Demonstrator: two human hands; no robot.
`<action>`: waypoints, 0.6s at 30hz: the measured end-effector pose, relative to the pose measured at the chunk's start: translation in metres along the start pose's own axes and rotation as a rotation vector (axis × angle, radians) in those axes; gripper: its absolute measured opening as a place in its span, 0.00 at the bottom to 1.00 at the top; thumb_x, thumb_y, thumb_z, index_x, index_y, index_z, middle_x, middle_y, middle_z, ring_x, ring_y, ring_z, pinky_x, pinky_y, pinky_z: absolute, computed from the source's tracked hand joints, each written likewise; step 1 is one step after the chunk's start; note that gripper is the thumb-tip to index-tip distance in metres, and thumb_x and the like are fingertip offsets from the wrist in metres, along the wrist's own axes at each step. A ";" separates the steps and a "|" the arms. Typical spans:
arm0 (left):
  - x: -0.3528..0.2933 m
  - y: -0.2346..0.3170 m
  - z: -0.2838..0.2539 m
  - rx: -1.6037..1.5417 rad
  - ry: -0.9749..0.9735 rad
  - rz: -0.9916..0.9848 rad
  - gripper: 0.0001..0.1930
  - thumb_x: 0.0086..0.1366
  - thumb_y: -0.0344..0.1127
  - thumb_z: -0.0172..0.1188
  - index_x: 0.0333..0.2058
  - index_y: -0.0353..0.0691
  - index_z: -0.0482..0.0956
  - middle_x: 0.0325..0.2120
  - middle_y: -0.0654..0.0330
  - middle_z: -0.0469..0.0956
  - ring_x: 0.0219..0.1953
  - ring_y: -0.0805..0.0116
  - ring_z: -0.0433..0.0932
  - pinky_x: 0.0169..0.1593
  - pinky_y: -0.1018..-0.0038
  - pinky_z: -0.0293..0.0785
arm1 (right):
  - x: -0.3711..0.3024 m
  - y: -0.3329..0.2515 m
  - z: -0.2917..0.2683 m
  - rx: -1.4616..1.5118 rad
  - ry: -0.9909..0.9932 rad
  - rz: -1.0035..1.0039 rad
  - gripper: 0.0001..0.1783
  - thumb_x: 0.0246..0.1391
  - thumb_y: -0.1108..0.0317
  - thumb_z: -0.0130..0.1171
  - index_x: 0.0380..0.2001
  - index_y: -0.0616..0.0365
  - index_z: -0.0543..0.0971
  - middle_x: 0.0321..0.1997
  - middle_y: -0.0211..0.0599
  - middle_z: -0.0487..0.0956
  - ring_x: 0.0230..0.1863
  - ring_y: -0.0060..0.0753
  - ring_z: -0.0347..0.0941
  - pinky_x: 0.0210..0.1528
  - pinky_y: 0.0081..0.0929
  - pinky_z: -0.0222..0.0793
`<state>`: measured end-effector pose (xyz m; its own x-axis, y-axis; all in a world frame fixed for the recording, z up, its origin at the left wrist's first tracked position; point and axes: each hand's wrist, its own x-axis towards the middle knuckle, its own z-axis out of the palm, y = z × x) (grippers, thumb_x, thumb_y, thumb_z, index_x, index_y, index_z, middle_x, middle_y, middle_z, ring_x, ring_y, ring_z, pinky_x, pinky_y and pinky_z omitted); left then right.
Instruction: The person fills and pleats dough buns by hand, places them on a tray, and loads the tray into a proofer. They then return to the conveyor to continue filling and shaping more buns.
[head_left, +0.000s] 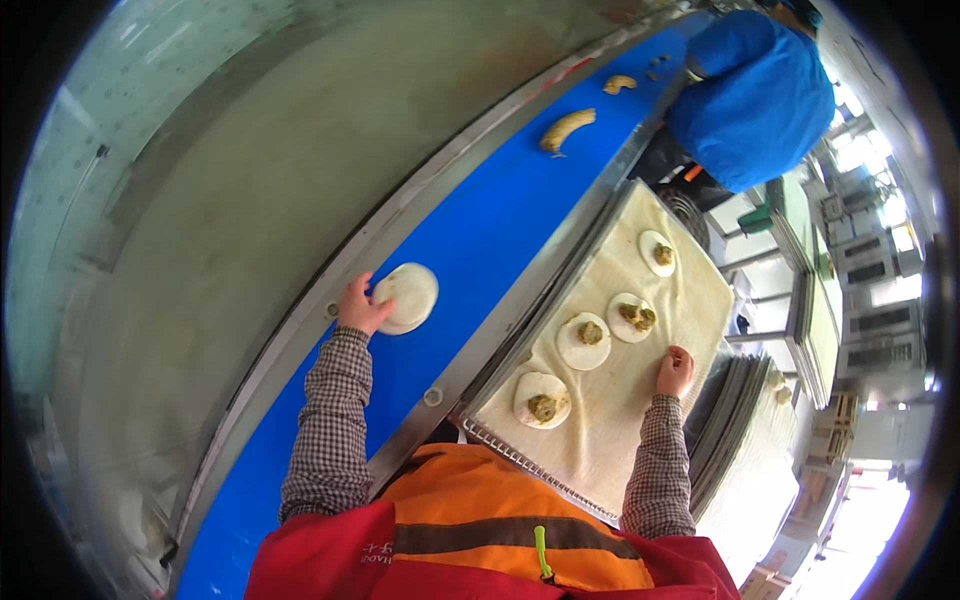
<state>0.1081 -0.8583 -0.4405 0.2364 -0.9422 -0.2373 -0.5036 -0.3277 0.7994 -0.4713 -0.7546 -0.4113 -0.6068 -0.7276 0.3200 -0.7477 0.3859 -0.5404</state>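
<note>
My left hand [365, 306] is over the blue conveyor belt [480, 210], gripping the near-left edge of a round, flat white dough wrapper [410, 297]; my thumb lies across its top. I cannot tell whether it is one wrapper or a small stack. My right hand [676, 372] is closed in a loose fist above the right side of a cloth-lined tray [620, 440]; whatever its fingers hold, if anything, is hidden. Left of that hand, several dough rounds lie on the cloth, each topped with brownish-green filling, including the nearest round [541, 400] and the farthest round [658, 253].
Curved pieces of yellowish-brown food [568, 130] lie farther up the belt. A co-worker in a blue smock [760, 100] stands at the far right of the belt. A metal rail [560, 260] separates belt and tray. Stacked trays [745, 430] stand to the right.
</note>
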 end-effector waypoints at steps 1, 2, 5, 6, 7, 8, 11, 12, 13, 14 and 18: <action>0.008 -0.005 0.002 0.244 -0.004 0.061 0.31 0.45 0.40 0.69 0.48 0.35 0.72 0.43 0.50 0.75 0.45 0.59 0.75 0.47 0.66 0.73 | 0.000 -0.002 -0.001 -0.008 -0.006 0.008 0.11 0.43 0.73 0.53 0.33 0.55 0.79 0.35 0.37 0.75 0.30 0.32 0.71 0.38 0.28 0.69; 0.010 -0.010 0.001 0.468 -0.031 0.116 0.31 0.43 0.42 0.69 0.46 0.35 0.73 0.42 0.50 0.76 0.43 0.57 0.76 0.45 0.65 0.74 | 0.000 -0.003 -0.002 -0.025 0.000 0.021 0.11 0.43 0.73 0.53 0.33 0.55 0.80 0.35 0.37 0.75 0.31 0.31 0.71 0.38 0.28 0.69; 0.004 -0.026 -0.020 0.331 -0.236 -0.076 0.29 0.39 0.45 0.70 0.40 0.36 0.76 0.36 0.50 0.78 0.38 0.55 0.78 0.40 0.63 0.75 | 0.004 -0.008 -0.007 -0.101 -0.055 0.079 0.11 0.43 0.72 0.55 0.33 0.55 0.80 0.35 0.36 0.76 0.31 0.30 0.71 0.39 0.27 0.69; -0.002 -0.028 -0.028 0.353 -0.213 -0.110 0.27 0.38 0.45 0.70 0.37 0.36 0.76 0.34 0.50 0.78 0.36 0.54 0.78 0.38 0.63 0.75 | 0.006 -0.009 -0.010 -0.075 -0.089 0.095 0.11 0.43 0.71 0.55 0.34 0.55 0.80 0.36 0.36 0.76 0.32 0.30 0.71 0.39 0.26 0.69; -0.010 -0.028 -0.034 0.410 -0.204 -0.036 0.24 0.39 0.42 0.69 0.34 0.36 0.75 0.30 0.50 0.76 0.33 0.55 0.76 0.36 0.62 0.73 | 0.008 -0.012 -0.013 -0.067 -0.117 0.114 0.11 0.43 0.71 0.56 0.34 0.55 0.80 0.36 0.36 0.76 0.32 0.29 0.71 0.39 0.25 0.69; -0.019 -0.024 -0.040 0.453 -0.206 0.019 0.20 0.39 0.40 0.69 0.30 0.36 0.73 0.27 0.51 0.75 0.30 0.55 0.75 0.33 0.61 0.72 | 0.009 -0.015 -0.016 -0.054 -0.153 0.125 0.11 0.43 0.71 0.56 0.34 0.55 0.80 0.36 0.35 0.76 0.32 0.29 0.71 0.39 0.25 0.69; -0.058 0.003 -0.055 0.375 -0.175 0.124 0.17 0.41 0.33 0.66 0.23 0.37 0.65 0.20 0.54 0.68 0.24 0.58 0.69 0.28 0.61 0.65 | 0.007 -0.039 -0.030 0.110 -0.089 0.111 0.12 0.45 0.72 0.58 0.37 0.55 0.79 0.38 0.35 0.76 0.37 0.29 0.73 0.40 0.25 0.70; -0.071 0.018 -0.059 0.358 -0.183 0.155 0.17 0.42 0.32 0.65 0.22 0.37 0.63 0.20 0.56 0.67 0.23 0.59 0.68 0.27 0.63 0.64 | 0.003 -0.053 -0.033 0.123 -0.028 0.111 0.12 0.46 0.73 0.58 0.37 0.55 0.79 0.39 0.35 0.76 0.38 0.29 0.73 0.40 0.26 0.71; -0.081 0.035 -0.058 0.254 -0.193 0.202 0.16 0.41 0.31 0.65 0.23 0.37 0.63 0.20 0.57 0.67 0.23 0.61 0.69 0.27 0.64 0.64 | -0.003 -0.070 -0.034 0.159 -0.039 0.005 0.14 0.47 0.75 0.58 0.40 0.55 0.78 0.40 0.36 0.77 0.40 0.30 0.74 0.41 0.27 0.72; -0.092 0.052 -0.057 0.174 -0.210 0.221 0.16 0.41 0.31 0.65 0.23 0.37 0.64 0.20 0.57 0.67 0.24 0.63 0.69 0.27 0.65 0.65 | -0.013 -0.091 -0.032 0.252 -0.081 -0.085 0.15 0.47 0.77 0.59 0.41 0.54 0.78 0.43 0.36 0.77 0.42 0.30 0.75 0.42 0.25 0.73; -0.123 0.119 -0.041 -0.464 -0.500 0.122 0.14 0.48 0.29 0.65 0.31 0.39 0.69 0.27 0.65 0.73 0.30 0.75 0.72 0.34 0.75 0.71 | -0.072 -0.186 -0.019 0.807 -0.859 -0.112 0.35 0.47 0.71 0.65 0.60 0.54 0.64 0.54 0.39 0.72 0.49 0.33 0.72 0.46 0.25 0.73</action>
<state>0.0534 -0.7790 -0.2930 -0.2672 -0.9257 -0.2677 -0.0681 -0.2589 0.9635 -0.2935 -0.7638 -0.3190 0.0615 -0.9960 -0.0649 -0.2118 0.0505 -0.9760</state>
